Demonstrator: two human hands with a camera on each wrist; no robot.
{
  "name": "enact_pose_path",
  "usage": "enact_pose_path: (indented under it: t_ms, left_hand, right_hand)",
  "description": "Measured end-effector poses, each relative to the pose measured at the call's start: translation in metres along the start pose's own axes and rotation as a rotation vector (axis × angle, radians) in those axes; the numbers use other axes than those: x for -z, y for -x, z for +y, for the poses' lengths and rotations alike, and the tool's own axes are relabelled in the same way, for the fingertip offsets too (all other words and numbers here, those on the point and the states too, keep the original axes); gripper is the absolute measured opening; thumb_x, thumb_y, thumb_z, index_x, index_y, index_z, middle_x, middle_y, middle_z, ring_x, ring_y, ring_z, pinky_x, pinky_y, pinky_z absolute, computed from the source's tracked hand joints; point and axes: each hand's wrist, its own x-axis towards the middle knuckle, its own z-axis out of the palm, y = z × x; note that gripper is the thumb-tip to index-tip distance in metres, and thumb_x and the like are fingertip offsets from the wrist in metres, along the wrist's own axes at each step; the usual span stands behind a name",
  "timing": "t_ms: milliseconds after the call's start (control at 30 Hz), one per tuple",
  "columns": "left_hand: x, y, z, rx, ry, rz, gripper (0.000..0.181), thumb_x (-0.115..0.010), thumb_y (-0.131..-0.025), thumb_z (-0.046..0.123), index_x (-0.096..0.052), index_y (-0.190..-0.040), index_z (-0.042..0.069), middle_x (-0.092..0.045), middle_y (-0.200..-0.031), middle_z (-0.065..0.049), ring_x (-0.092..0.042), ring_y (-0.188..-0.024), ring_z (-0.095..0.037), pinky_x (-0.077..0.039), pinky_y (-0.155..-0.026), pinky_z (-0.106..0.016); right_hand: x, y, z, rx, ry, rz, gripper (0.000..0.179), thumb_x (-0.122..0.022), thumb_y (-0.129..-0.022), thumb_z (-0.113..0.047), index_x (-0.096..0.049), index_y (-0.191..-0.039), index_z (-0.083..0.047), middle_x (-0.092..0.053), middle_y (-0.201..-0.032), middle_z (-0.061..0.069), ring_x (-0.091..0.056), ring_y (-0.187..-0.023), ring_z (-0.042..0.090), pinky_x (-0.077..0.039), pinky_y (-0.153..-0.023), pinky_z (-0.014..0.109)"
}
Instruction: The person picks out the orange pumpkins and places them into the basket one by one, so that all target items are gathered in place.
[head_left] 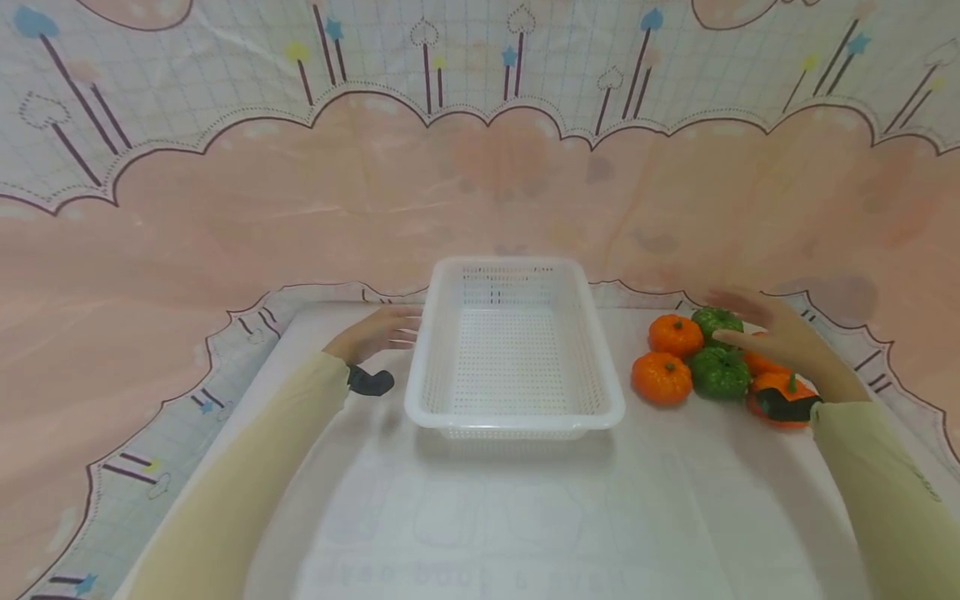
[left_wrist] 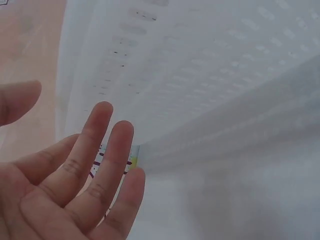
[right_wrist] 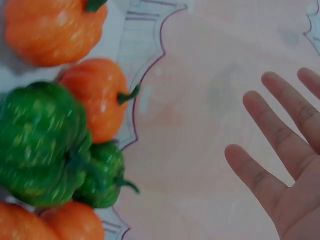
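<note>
A white plastic basket (head_left: 517,421) with perforated walls stands on the table, nothing inside it. My left hand (head_left: 377,332) is beside its left wall, fingers extended toward it; in the left wrist view the fingers (left_wrist: 95,185) are spread and hold nothing. Over the small pumpkins at the right hovers my right hand (head_left: 780,333), palm facing left, its fingers straight and spread in the right wrist view. Beneath and beside it sit orange pumpkins (head_left: 662,378) and green pumpkins (head_left: 720,372) in a tight cluster, some partly hidden by the hand and wrist.
A white cloth-covered table (head_left: 480,508) carries the basket and pumpkins. Behind it hangs a peach and white patterned sheet (head_left: 337,217), which also runs along the table's sides. Dark bands (head_left: 371,382) are on both wrists.
</note>
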Motion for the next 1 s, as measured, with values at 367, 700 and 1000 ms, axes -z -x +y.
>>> enact_pose_path:
  t_ms: [367, 700, 1000]
  left_hand:
    - [-0.006, 0.002, -0.001, -0.006, -0.002, 0.019, 0.049, -0.047, -0.097, 0.015, -0.036, -0.142, -0.001, -0.051, -0.133, -0.014, -0.054, -0.114, -0.022, -0.035, -0.111, -0.047]
    - [-0.008, 0.003, -0.002, -0.008, 0.044, 0.021, 0.05, -0.049, -0.097, 0.013, -0.035, -0.143, 0.0, -0.047, -0.138, -0.016, -0.049, -0.124, -0.029, -0.033, -0.112, -0.047]
    - [-0.01, 0.01, 0.002, -0.033, 0.039, 0.013, 0.05, -0.05, -0.096, 0.011, -0.035, -0.143, 0.0, -0.04, -0.145, -0.02, -0.044, -0.13, -0.03, -0.032, -0.113, -0.047]
  right_hand:
    - [0.012, 0.034, 0.039, -0.078, 0.02, 0.031, 0.05, -0.063, -0.089, -0.021, -0.047, -0.132, -0.002, -0.038, -0.104, -0.044, -0.031, -0.093, -0.027, -0.035, -0.086, 0.069]
    - [0.013, 0.057, 0.063, -0.165, 0.056, 0.083, 0.05, -0.063, -0.09, -0.023, -0.048, -0.129, 0.004, -0.034, -0.099, -0.046, -0.03, -0.089, -0.028, -0.053, -0.085, 0.04]
    - [0.008, 0.07, 0.081, -0.18, 0.023, 0.122, 0.048, -0.063, -0.09, -0.024, -0.049, -0.127, 0.003, -0.036, -0.1, -0.044, -0.03, -0.091, -0.029, -0.029, -0.067, -0.007]
